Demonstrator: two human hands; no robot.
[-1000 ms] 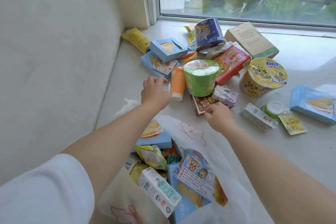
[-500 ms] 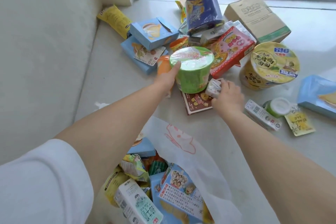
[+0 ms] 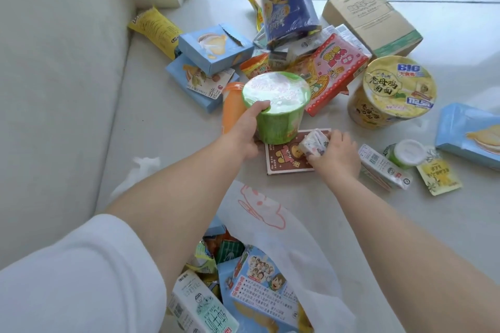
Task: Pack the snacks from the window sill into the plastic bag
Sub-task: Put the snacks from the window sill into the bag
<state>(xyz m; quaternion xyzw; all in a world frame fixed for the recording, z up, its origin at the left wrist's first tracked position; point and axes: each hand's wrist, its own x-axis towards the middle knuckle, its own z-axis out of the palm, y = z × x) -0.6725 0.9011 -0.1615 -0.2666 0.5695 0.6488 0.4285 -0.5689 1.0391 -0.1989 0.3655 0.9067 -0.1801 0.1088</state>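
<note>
Snacks lie scattered over the window sill, most of them heaped toward its far edge by the window frame. The left hand is clasped round a green cup, thumb pressed on the rim of its white foil lid; the cup stands nearly upright, its long axis vertical and tipped slightly toward the camera, lid facing up. It sits near the middle of the sill, its base touching the far corner of a flat brown box that lies face up. Behind the left hand an orange tube is half hidden, its lower end out of sight. The right hand is closed on a small white packet, held over the brown box's right half; the packet's print is too blurred to read, and the fingers cover its near end. To the right stands a yellow noodle bowl, lid up. At the sill's near edge the plastic bag gapes open, holding a milk carton and a blue box, both cut off by the bottom of the frame. A white sleeve covers the left upper arm.
</note>
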